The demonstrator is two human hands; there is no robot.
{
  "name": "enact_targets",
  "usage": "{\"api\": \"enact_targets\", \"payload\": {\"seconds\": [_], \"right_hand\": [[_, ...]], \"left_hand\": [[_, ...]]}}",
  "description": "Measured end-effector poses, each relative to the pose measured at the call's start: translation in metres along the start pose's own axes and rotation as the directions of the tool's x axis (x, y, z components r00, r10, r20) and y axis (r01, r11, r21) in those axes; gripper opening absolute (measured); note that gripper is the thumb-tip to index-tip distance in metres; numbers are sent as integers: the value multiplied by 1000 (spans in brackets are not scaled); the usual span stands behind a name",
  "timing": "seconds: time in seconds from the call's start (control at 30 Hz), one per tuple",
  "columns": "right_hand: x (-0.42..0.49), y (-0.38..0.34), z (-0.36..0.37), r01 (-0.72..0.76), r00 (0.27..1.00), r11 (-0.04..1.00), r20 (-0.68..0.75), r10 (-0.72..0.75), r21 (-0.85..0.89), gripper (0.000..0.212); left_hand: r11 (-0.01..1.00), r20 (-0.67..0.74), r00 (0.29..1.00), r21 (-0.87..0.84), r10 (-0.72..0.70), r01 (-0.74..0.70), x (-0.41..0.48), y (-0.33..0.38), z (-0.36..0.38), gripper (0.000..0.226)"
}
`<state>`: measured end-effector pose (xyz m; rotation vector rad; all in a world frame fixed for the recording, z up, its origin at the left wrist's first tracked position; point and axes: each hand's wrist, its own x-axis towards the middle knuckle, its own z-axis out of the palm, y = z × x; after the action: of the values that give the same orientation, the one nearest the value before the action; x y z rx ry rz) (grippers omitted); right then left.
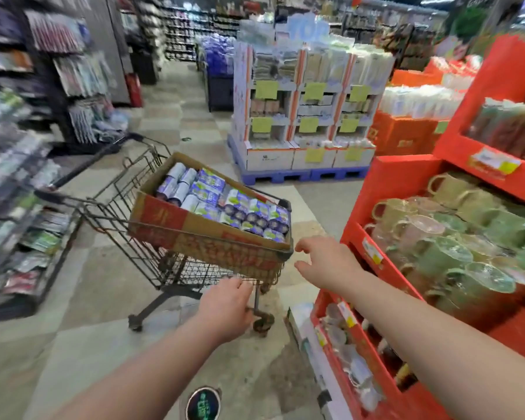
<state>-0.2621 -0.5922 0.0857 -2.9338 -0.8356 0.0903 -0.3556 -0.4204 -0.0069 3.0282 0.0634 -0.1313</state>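
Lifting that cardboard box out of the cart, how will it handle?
Probably heavy: the cardboard box is packed tight with wrapped packs. Its open-topped walls may flex, so support underneath. The cart stands on wheels and may roll away.

- A dark wire shopping cart (128, 237) stood on the tiled floor.
- An open, red-printed cardboard box (176, 221) rested on its basket, filled with blue-and-green packs (225, 201).
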Motion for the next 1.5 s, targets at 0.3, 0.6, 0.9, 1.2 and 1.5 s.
{"api": "enact_targets", "payload": {"seconds": [0.3,0.6,0.9,1.2,1.5], "right_hand": [[120,-30,54,120,980,992,159,-123,23,39],[214,-49,86,139,950,989,273,-149,54,39],[298,-87,98,34,962,999,271,-43,38,29],[381,-119,76,-172,974,983,162,161,60,33],[434,-91,51,-257,960,966,121,252,34,41]], "left_hand": [[988,-32,989,48,-145,146,78,-91,-35,38],[978,-104,973,22,-206,209,159,-166,-81,41],[995,-97,991,18,-95,97,237,-253,-91,50],[998,60,996,28,63,-65,293,-325,-67,45],[981,181,967,32,181,-190,346,-323,-45,46]]}}
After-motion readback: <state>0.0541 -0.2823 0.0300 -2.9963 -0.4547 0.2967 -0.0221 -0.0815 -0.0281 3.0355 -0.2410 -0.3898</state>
